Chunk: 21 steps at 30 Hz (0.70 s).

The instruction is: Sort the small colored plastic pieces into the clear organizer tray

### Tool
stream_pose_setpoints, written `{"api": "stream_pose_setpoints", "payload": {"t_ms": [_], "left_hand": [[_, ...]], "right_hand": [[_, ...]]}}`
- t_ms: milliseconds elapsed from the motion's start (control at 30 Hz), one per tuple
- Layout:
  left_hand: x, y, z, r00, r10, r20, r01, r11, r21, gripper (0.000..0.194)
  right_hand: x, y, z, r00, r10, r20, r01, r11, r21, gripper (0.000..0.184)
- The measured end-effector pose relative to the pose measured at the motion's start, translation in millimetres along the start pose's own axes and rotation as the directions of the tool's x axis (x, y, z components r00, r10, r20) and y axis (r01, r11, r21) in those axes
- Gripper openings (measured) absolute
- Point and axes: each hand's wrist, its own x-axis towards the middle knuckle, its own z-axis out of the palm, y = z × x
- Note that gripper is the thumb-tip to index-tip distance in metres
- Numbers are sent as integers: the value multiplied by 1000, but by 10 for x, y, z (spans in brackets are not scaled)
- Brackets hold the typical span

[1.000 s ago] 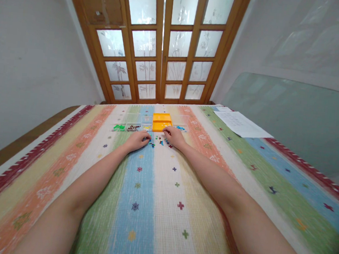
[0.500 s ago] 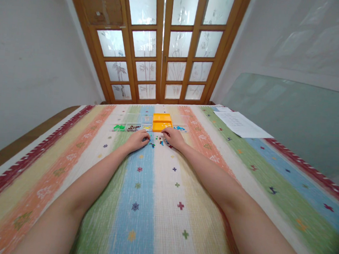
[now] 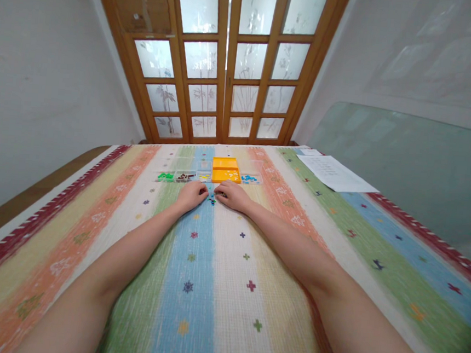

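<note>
Both my arms stretch far out over a striped cloth (image 3: 218,285). My left hand (image 3: 191,193) lies knuckles up with its fingers curled down at a small heap of tiny coloured pieces (image 3: 212,200). My right hand (image 3: 232,195) rests just right of that heap, fingers bent onto it, the two hands almost touching. What the fingertips pinch is too small to make out. Just beyond the hands stands an orange tray (image 3: 225,170), flanked by clear sorting compartments (image 3: 181,177) with green, dark and blue pieces.
A white sheet of paper (image 3: 335,173) lies at the far right of the cloth. A pane of glass (image 3: 418,159) leans on the right wall. Wooden doors with frosted panes (image 3: 225,60) close the far end. The table edge runs along the left.
My right hand has slid left towards the left hand and now covers most of the loose pieces. My left hand has hardly moved.
</note>
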Motion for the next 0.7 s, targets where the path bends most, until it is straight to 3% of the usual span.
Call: {"api": "stream_pose_setpoints", "payload": {"t_ms": [100, 233, 533, 700], "left_hand": [[-2, -59, -11, 1000, -1, 20, 1, 999, -41, 17], [-4, -145, -28, 995, 89, 50, -82, 987, -140, 17], [-34, -136, -97, 973, 208, 100, -177, 952, -250, 14], [-36, -129, -107, 968, 226, 108, -194, 948, -252, 14]], "right_hand": [[3, -26, -1, 999, -41, 3, 41, 999, -1, 22], [8, -72, -20, 998, -52, 31, 52, 999, 4, 23], [9, -94, -21, 999, 12, 51, -12, 1000, 8, 15], [31, -14, -59, 991, 128, -45, -126, 991, 36, 14]]}}
